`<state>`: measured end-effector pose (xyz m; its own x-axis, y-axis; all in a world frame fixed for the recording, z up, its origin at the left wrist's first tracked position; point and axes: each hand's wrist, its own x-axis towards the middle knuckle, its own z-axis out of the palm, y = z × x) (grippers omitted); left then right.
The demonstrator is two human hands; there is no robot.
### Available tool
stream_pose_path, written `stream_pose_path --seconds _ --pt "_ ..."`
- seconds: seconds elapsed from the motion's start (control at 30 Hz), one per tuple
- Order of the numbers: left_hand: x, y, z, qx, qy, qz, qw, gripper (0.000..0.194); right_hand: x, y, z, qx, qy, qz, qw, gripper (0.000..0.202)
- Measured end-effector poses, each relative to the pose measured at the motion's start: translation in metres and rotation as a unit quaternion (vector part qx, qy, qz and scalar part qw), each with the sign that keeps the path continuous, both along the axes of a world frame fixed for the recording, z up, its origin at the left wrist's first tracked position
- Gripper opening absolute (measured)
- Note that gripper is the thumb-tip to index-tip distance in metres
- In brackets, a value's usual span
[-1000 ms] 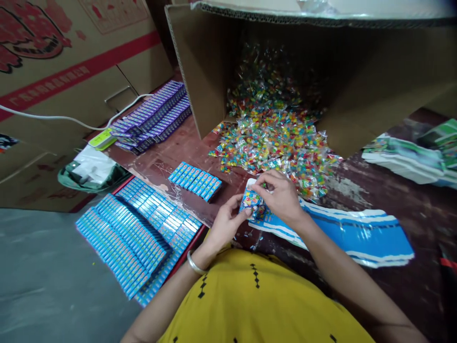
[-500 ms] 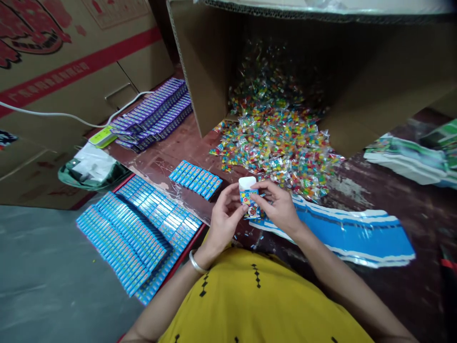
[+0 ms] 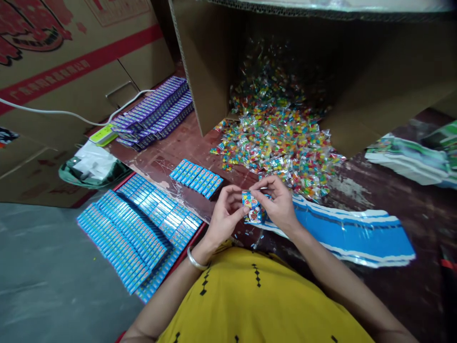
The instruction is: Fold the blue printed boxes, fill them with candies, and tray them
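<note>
Evidently, a small printed box (image 3: pixel 253 215) is held upright between both hands, above the near edge of the bench (image 3: pixel 157 164) and just in front of the body. By the left hand (image 3: pixel 225 212) its side is gripped, the thumb pressed on the front face and the fingers curled behind, partly hidden. By the right hand (image 3: pixel 280 205) the top edge is pinched, thumb and forefinger nearly closed; how firmly cannot be told.

The box is judged to be light and made of thin card: stiff along its folded edges, easily dented across its broad faces, and slightly slippery where glossy. It is best taken by the narrow sides, low down, with the top flap pressed lightly near its crease.

Beside the right hand, a fan of flat blue cartons (image 3: pixel 352 236) is laid out. Beyond the hands, clear candy packets (image 3: pixel 274 138) are heaped, and to the left a row of blue boxes (image 3: pixel 196 178) is lined up.
</note>
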<state>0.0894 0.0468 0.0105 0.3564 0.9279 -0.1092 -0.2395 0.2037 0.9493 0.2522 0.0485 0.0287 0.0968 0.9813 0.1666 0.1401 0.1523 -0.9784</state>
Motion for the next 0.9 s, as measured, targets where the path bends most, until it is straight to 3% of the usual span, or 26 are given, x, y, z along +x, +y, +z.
stream_pose_path --seconds 0.3,0.53,0.6,0.73,0.83,0.9 --pt "-0.002 -0.004 0.001 0.037 0.069 0.037 0.996 0.046 0.008 0.013 0.004 -0.107 -0.013 0.064 0.992 0.022" --pt "-0.003 -0.008 0.004 0.066 0.118 0.006 0.991 0.048 0.018 0.025 0.002 -0.166 0.019 0.097 0.981 0.031" --pt "-0.003 -0.009 0.005 0.069 0.126 -0.002 0.99 0.052 0.017 0.024 0.002 -0.147 -0.007 0.096 0.984 0.029" --pt "-0.005 -0.008 0.007 0.059 0.115 -0.01 0.992 0.048 0.015 0.014 0.005 -0.032 -0.107 0.07 0.991 0.023" --pt "-0.007 -0.005 0.005 0.035 0.086 0.009 0.996 0.041 0.016 0.004 0.007 -0.003 -0.157 0.127 0.979 0.016" --pt "-0.008 -0.002 0.004 0.022 0.07 0.022 0.997 0.042 0.018 -0.002 0.006 0.006 -0.216 0.178 0.96 0.052"
